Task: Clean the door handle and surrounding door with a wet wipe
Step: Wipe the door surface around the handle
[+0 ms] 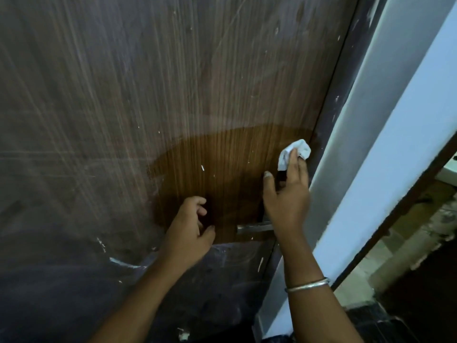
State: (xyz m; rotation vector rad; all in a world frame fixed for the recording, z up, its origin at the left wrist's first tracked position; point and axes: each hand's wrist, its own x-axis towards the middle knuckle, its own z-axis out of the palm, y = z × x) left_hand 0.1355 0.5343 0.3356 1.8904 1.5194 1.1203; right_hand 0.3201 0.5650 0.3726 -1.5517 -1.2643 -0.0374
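Note:
A brown wooden door [148, 95] fills the view, dusty and streaked except for a darker, cleaner patch around the handle. The metal lever handle [253, 229] sticks out low on the door, partly hidden behind my right wrist. My right hand [286, 194] presses a crumpled white wet wipe [293, 152] against the door near its right edge, above the handle. To the left of the handle my left hand [190, 231] rests near the door with its fingers curled and apart, holding nothing.
A dark door frame [346, 95] and a white wall edge [395, 144] run down the right side. Beyond it at the lower right lies a rough floor with debris [408, 243]. White paint flecks dot the door's lower part.

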